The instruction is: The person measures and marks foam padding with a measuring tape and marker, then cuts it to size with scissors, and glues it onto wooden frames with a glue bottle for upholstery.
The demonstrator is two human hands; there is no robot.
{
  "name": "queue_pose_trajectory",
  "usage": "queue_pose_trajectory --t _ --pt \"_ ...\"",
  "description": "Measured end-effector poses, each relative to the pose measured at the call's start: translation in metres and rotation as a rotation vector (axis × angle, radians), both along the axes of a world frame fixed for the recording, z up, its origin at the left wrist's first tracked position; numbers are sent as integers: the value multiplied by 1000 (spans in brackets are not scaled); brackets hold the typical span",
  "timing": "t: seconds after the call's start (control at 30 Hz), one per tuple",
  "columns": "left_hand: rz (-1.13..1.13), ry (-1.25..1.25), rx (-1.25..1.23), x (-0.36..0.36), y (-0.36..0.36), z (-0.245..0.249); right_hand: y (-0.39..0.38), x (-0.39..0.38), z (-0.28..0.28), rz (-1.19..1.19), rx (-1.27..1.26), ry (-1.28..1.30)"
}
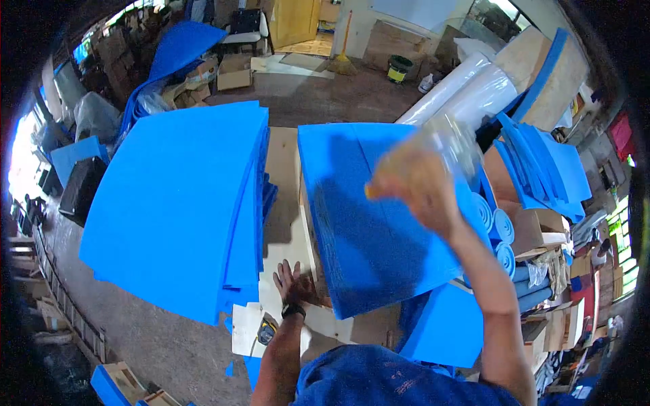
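My right hand (421, 186), smeared by motion, is raised over a blue foam sheet (365, 237) and grips a clear bottle (455, 143). The bottle is blurred and its contents cannot be made out. A dark, wet-looking band runs along the sheet's left side, partly mixed with shadow. My left hand (294, 283) lies with fingers spread on the pale wooden board (274, 247), close to the sheet's lower left edge. A tape measure (267, 331) rests on the board beside my left wrist.
A large stack of blue foam sheets (176, 203) stands on the left. Rolled blue foam (502, 227) and more folded sheets (548, 166) are at the right. Plastic-wrapped rolls (467, 88) lean behind. A bucket (399, 68) and broom (344, 62) stand at the back.
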State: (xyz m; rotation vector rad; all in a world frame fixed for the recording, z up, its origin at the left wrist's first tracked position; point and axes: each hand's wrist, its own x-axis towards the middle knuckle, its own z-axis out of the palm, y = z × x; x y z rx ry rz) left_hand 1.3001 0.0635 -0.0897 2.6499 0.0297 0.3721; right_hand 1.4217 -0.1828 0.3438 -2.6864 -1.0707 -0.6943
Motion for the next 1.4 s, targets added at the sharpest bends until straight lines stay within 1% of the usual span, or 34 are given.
queue_pose_trajectory --t 0.07,0.13,0.17,0.23,0.33,0.37,0.4,0.43,0.5,0.53,0.57,0.63,0.73,0.83,0.87,0.93,0.97,1.0,1.1,1.13,1.17,1.2,1.27,1.33,1.37,1.4 --pt "-9 83 10 -3 1 6 20 81 -6 90 607 394" --pt "10 162 -10 0 -1 10 40 130 -8 89 731 516" --pt "3 152 7 1 0 7 53 136 5 51 678 621" --pt "-13 139 37 0 4 -5 69 148 4 -58 603 453" --pt "8 188 0 4 7 -16 54 144 -6 -78 418 277" --pt "18 189 -13 6 5 -17 40 126 -5 -17 456 381" --pt "14 143 59 4 4 -18 16 93 -2 48 492 487" --pt "10 175 99 0 3 -18 -10 63 2 59 473 536" --pt "5 231 181 2 2 -16 -74 -5 6 -109 351 485" --pt "-8 199 183 2 2 -19 -103 -37 7 -221 307 453" --pt "-5 195 119 0 1 -16 -128 -70 9 -329 356 460" --pt "3 184 -10 -2 0 -7 -147 -118 11 -495 631 565" --pt "3 240 166 2 1 -21 -151 -128 14 -442 777 524" --pt "30 212 147 3 -1 -21 -121 -100 16 -138 492 431" --pt "7 169 162 -1 5 -32 -112 -81 -14 -102 730 909" --pt "-59 61 190 3 19 -62 -61 -63 -20 252 847 1462" --pt "-69 47 185 1 17 -65 -27 -50 7 513 350 935" --pt "-70 52 180 -2 15 -63 -3 -47 6 633 208 763" --pt "-35 103 173 -13 7 -47 13 -40 0 661 295 564" --pt "-28 116 175 -12 6 -42 -5 -33 2 612 237 569" --pt "-24 121 178 -10 6 -40 -31 -33 11 446 260 731" --pt "-23 121 173 -6 7 -39 -58 -29 16 322 284 796" --pt "-18 120 186 -2 9 -34 -126 -29 21 -29 390 871" --pt "-5 129 199 1 8 -34 -167 -32 26 -280 467 769" --pt "6 138 206 2 8 -33 -175 -30 26 -344 505 608" --pt "24 202 201 3 6 -34 -175 -21 27 -337 400 536"
